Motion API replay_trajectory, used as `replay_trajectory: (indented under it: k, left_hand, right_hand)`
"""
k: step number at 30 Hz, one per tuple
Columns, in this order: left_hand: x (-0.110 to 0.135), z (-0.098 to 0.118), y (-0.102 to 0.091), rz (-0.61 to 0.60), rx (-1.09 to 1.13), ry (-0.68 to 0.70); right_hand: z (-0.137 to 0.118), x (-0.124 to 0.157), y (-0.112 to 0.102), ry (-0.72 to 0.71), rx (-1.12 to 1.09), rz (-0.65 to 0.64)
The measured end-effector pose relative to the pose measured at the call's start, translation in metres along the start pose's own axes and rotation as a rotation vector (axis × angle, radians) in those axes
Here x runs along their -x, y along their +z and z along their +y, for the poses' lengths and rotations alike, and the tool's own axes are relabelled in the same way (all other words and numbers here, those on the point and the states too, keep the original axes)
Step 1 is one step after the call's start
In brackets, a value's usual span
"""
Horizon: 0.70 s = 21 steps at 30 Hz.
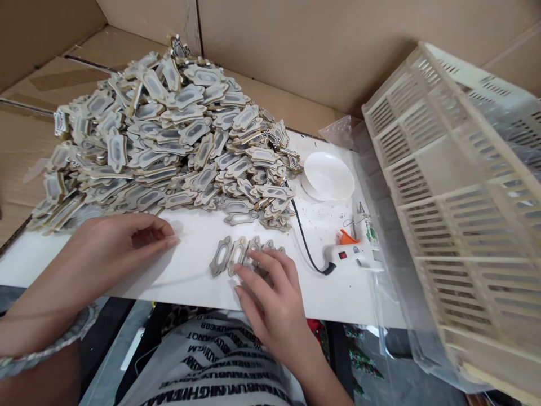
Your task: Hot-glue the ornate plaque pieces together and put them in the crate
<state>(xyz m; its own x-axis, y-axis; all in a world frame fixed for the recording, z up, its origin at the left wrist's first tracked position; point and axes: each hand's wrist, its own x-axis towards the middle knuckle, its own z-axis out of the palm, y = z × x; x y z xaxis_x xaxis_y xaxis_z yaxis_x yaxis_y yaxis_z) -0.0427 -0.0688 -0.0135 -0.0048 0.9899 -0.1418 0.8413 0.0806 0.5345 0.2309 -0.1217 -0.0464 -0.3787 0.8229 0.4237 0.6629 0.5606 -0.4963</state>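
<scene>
A big heap of small flat beige-and-grey ornate plaques (169,129) covers the back left of the white table top (194,270). A short row of several such plaques (230,256) lies side by side near the front edge. My right hand (270,293) rests on the right end of that row, fingers spread flat over the pieces. Left of the row, my left hand (122,242) lies on the table with its fingers loosely curled and extended; nothing shows in it. A bangle is on my left wrist.
A white glue gun (353,256) with an orange trigger lies at the right, its black cord (302,237) running toward the heap. A white dish (328,176) sits behind it. A cream slatted plastic crate (460,197) stands tilted at the right. Cardboard walls (338,45) enclose the back.
</scene>
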Motion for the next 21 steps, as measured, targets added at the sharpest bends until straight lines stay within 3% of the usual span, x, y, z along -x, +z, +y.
replay_trajectory:
  k: [6, 11, 15, 21]
  left_hand:
    - [0.016, 0.017, 0.011, 0.134, 0.565, -0.209]
    - [0.027, 0.056, 0.033, -0.046, 1.068, -0.264]
    - [0.031, 0.072, 0.046, -0.178, 1.195, -0.275]
    - [0.029, 0.071, 0.055, -0.224, 1.268, -0.250]
  right_hand:
    - [-0.003, -0.009, -0.001, 0.028, -0.125, 0.116]
    - [-0.016, -0.024, 0.000, -0.064, -0.215, 0.228]
    - [-0.018, -0.032, 0.000, -0.114, -0.220, 0.220]
    - [-0.008, -0.030, -0.002, -0.147, -0.143, 0.210]
